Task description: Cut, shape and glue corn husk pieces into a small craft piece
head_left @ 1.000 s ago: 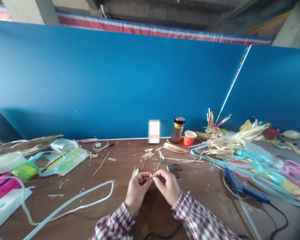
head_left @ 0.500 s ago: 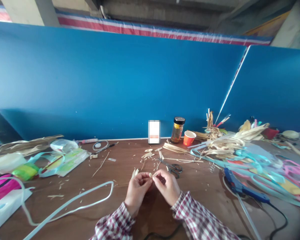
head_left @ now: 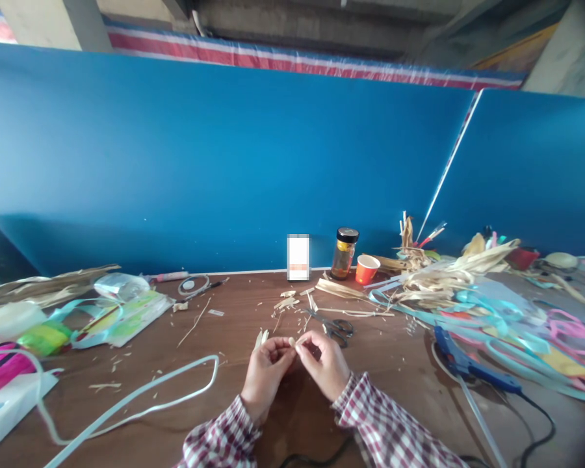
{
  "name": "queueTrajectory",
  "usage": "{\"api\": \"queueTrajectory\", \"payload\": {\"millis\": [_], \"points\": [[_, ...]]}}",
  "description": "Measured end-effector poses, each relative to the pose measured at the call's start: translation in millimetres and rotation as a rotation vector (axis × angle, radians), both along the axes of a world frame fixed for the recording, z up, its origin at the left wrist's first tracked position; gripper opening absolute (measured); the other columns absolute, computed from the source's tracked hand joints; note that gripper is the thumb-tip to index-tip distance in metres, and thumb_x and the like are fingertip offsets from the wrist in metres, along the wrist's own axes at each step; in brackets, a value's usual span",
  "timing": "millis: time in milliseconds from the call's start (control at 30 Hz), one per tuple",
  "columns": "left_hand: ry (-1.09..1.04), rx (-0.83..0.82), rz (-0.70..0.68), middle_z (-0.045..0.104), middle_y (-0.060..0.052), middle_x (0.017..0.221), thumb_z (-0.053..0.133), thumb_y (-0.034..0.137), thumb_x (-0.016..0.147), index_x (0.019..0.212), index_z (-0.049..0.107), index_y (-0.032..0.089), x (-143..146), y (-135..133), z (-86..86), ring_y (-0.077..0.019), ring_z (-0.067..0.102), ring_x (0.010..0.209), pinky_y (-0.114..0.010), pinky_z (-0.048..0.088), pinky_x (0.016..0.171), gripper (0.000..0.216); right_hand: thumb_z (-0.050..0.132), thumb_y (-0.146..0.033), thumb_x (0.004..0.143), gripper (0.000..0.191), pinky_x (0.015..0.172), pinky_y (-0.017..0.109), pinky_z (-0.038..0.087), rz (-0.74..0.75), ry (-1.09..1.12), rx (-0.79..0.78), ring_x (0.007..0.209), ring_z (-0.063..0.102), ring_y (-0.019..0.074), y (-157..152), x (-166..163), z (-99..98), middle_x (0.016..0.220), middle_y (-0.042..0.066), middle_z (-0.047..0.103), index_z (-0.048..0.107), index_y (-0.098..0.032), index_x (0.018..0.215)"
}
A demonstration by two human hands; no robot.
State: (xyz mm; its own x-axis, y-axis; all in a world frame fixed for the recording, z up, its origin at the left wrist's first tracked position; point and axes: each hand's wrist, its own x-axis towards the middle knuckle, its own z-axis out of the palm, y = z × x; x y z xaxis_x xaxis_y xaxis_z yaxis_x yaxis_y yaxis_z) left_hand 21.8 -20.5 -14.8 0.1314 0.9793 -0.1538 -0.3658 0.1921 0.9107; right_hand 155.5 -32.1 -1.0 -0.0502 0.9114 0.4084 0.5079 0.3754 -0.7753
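My left hand [head_left: 267,372] and my right hand [head_left: 325,365] meet fingertip to fingertip over the table, both closed in a pinch. Between them is a small pale piece of dried corn husk [head_left: 292,341], mostly covered by the fingers. Pale husk strips [head_left: 261,338] show just beyond the left knuckles; whether the left hand touches them I cannot tell. Dark-handled scissors [head_left: 340,329] lie a little beyond my right hand, blades pointing left. Small husk scraps [head_left: 287,300] are scattered on the wood farther back.
A lidded jar [head_left: 346,253] and an orange paper cup [head_left: 367,269] stand by the blue partition [head_left: 224,156]. Dried husks [head_left: 431,276] and ribbons pile up at right, near a blue glue gun [head_left: 468,364]. A white cable [head_left: 175,370] loops at left.
The whole view has shifted slightly, with things appearing a little farther left. Both hands keep the same pinch, with hardly any visible movement.
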Motion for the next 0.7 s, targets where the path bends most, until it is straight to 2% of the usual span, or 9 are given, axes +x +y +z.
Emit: {"api": "queueTrajectory", "payload": {"millis": [300,700], "points": [[0.061,0.041,-0.002,0.068,-0.004,0.066,0.080,0.033,0.054,0.078,0.065,0.012,0.6,-1.8,1.1,-0.0124,0.060,0.058,-0.024,0.047,0.058,0.035,0.054,-0.020,0.081,0.009,0.065,0.024,0.046,0.004,0.027,0.011,0.068,0.060,0.0152,-0.3,1.0,-0.3,0.073,0.003,0.065,0.060,-0.017,0.075],[0.154,0.021,-0.034,0.062,0.000,0.058,0.076,0.037,0.059,0.075,0.066,0.013,1.3,-2.7,-0.3,-0.0085,0.052,0.051,-0.020,0.040,0.050,0.031,0.055,-0.021,0.082,0.011,0.066,0.024,0.047,-0.016,0.044,0.001,0.068,0.061,0.0151,-3.6,0.8,4.9,0.072,0.003,0.066,0.063,-0.018,0.075]]}}
